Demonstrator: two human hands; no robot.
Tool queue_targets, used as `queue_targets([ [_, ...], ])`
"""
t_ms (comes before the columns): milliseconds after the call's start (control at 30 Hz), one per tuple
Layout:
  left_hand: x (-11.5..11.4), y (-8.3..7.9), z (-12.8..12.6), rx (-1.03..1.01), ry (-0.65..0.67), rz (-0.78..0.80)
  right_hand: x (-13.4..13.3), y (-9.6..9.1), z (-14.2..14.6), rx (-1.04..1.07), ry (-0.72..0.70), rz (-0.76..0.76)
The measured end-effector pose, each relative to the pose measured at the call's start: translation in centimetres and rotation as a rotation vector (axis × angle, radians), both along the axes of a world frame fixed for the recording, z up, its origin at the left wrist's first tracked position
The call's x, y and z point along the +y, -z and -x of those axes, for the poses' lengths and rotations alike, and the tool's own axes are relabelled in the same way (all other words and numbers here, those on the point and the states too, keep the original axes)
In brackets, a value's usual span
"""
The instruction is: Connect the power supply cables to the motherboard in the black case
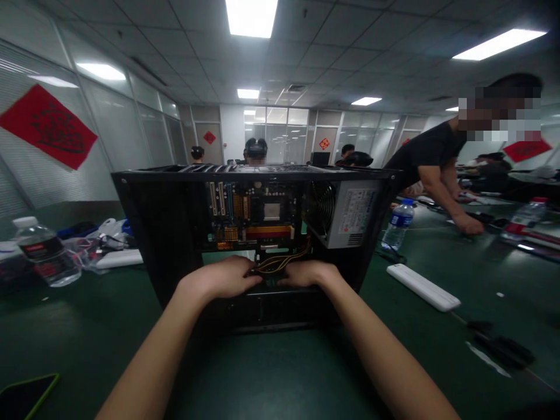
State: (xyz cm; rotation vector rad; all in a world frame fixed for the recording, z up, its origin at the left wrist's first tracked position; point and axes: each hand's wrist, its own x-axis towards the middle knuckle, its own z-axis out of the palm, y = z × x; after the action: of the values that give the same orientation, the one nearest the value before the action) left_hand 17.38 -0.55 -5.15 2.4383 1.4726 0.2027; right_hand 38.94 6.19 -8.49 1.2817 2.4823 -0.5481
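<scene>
A black computer case (254, 309) stands on the table with its side open towards me. Inside it are a motherboard (258, 201) and, at upper right, a silver power supply (356, 213). Yellow and black power supply wires (280, 262) hang down from it and run left. My left hand (230, 277) reaches into the lower part of the case, closed where the wires end at its fingers. My right hand (306, 272) is inside too, just below the wires. Its fingers are curled, and whatever lies between them is hidden.
Bottles stand to the left (48, 251) and right (399, 224). A white power strip (422, 287) lies right of the case, with black cords beyond. A phone (28, 396) is at front left. Across the right side, another person (431, 151) leans over the table.
</scene>
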Motion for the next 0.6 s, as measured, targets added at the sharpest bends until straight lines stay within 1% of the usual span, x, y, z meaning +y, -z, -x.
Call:
queue_targets([
  [67,0.2,0.6,0.3,0.03,-0.005,0.058,-0.1,-0.2,-0.1,0.051,-0.031,-0.024],
  [133,0.1,0.7,0.5,0.02,0.001,0.043,-0.1,-0.4,-0.4,0.155,-0.09,-0.038],
  [200,-0.3,0.4,0.7,0.007,0.01,0.012,0.0,-0.5,-0.6,0.333,-0.144,-0.048],
  [267,-0.7,-0.2,0.7,-0.007,0.025,-0.01,-0.1,-0.7,-0.5,0.511,-0.165,-0.056],
  [333,-1.2,-0.8,0.7,-0.026,0.051,-0.024,-0.1,-0.8,-0.1,0.641,-0.136,-0.038],
  [400,-1.7,-1.3,0.6,-0.045,0.053,-0.041,-0.2,-1.0,0.6,0.781,-0.07,0.007],
  [500,-2.1,-1.7,0.6,-0.063,0.028,-0.07,-0.3,-1.3,1.2,0.99,-0.004,0.143],
  [567,-2.3,-1.8,0.7,-0.075,0.033,-0.058,-0.6,-1.7,1.1,1.018,0.013,0.187],
  [600,-2.3,-1.8,0.7,-0.081,0.041,-0.044,-0.8,-1.9,1.0,0.985,0.015,0.172],
])
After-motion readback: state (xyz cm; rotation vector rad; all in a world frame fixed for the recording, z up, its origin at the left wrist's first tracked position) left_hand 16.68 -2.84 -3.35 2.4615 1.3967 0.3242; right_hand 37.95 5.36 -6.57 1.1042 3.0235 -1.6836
